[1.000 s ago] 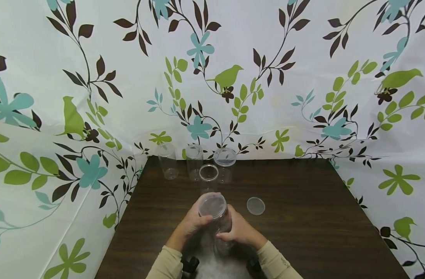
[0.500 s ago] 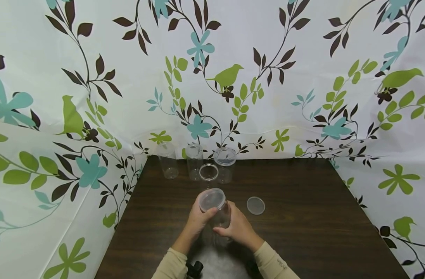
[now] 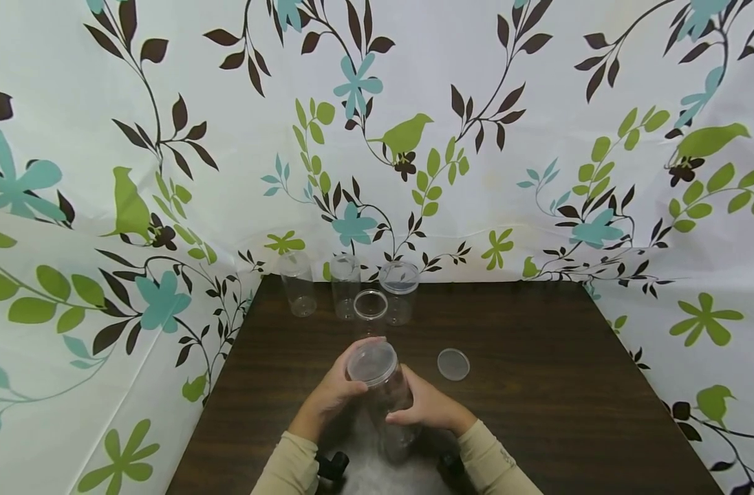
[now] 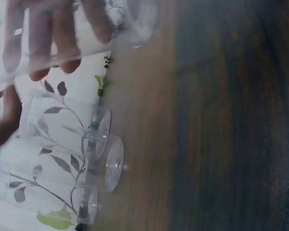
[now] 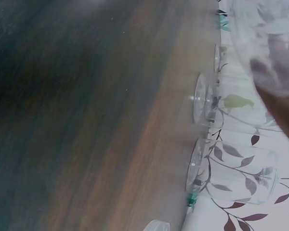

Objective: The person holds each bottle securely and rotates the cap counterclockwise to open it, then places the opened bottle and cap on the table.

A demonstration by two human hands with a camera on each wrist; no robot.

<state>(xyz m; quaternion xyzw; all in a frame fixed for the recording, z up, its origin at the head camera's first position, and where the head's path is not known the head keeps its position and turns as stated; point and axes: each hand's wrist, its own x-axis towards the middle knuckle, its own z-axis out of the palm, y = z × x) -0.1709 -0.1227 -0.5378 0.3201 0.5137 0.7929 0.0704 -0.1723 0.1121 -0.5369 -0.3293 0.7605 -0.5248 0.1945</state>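
Both hands hold a tall clear jar (image 3: 394, 405), tilted over the near part of the table. My left hand (image 3: 330, 395) grips its top end, with the thumb at the edge of the round translucent lid (image 3: 372, 363). Lower down, my right hand (image 3: 435, 405) wraps the jar's side, thumb across the front. In the left wrist view, several fingers (image 4: 65, 38) show around and through the jar's clear wall, with the jar's base (image 4: 139, 24) toward the table. A hand (image 5: 279, 67) shows blurred through the jar in the right wrist view.
Another clear jar (image 3: 371, 306), its rim uncovered, stands just beyond the hands. At the back left are two narrow jars (image 3: 299, 292) (image 3: 346, 292) and a wider one (image 3: 399, 282). A loose round lid (image 3: 454, 364) lies on the dark wooden table (image 3: 538, 385) at right.
The jar rose slightly by half a second ago, then came back down nearer the body, its top leaning left. The left hand has swung left with the lid. Other jars have not moved.
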